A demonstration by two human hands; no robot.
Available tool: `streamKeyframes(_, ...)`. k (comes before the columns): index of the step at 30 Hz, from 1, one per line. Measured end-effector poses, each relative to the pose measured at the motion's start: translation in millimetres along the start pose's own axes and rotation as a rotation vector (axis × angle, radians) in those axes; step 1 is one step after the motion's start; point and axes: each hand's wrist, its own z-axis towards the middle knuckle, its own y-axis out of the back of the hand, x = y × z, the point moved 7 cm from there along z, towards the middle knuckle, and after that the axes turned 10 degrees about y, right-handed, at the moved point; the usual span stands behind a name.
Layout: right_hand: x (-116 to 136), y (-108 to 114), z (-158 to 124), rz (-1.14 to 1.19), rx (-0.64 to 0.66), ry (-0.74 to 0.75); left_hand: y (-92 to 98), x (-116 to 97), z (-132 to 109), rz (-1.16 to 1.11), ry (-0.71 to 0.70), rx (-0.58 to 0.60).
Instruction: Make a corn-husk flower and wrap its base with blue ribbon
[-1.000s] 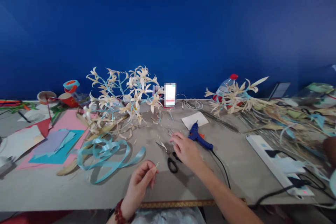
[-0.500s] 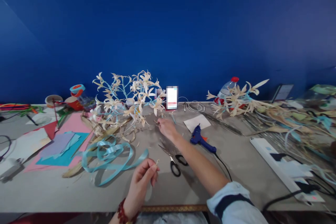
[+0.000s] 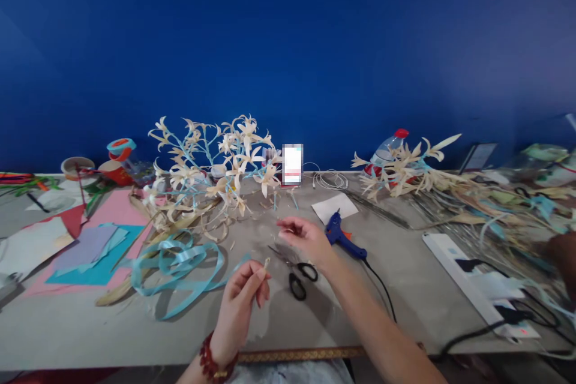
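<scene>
My left hand [image 3: 245, 288], with a red bead bracelet at the wrist, pinches a small pale piece [image 3: 267, 263] between thumb and forefinger. Just above the scissors [image 3: 297, 276], my right hand [image 3: 306, 239] hovers with thumb and fingertips close together; whatever is between them is too small to make out. The scissors lie on the table with black handles toward me. Left of my left hand is a loose coil of light blue ribbon [image 3: 198, 291]. Cream handmade flowers on blue stems [image 3: 216, 156] stand behind it. A blue glue gun [image 3: 344, 237] rests right of my right hand.
A white card [image 3: 321, 210] is under the glue gun's nozzle. Coloured paper sheets [image 3: 85, 270] lie at the left. At the right are a white power strip [image 3: 468, 288] with cables, more flowers [image 3: 409, 171] and dried strips. A lit phone [image 3: 292, 165] stands at the back.
My right hand has drawn back toward me from the small scraps near the phone, to above the scissors. My left hand keeps its pinch and has risen slightly. The view has shifted a little.
</scene>
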Motion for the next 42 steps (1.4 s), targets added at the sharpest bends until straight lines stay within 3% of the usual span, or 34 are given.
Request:
streamKeyframes(3, 20.8, 5.8, -30.1, 0.349, -0.129, -0.063, -7.2, -1.5, 0.2, 0.017, 0.015, 0.001)
streamKeyframes(6, 43.6, 9.4, -43.7, 0.474, -0.186, -0.010, -13.4, -2.2, -0.4, 0.026, 0.024, 0.005)
streamKeyframes(11, 59.9, 15.8, -44.7, 0.354, -0.248, 0.107, -17.8, -3.1, -0.4, 0.046, 0.031, 0.000)
streamKeyframes(42, 73.3, 11.7, -44.8, 0.137, -0.279, 0.227, -16.5, -3.2, -0.6, 0.056, 0.038, 0.020)
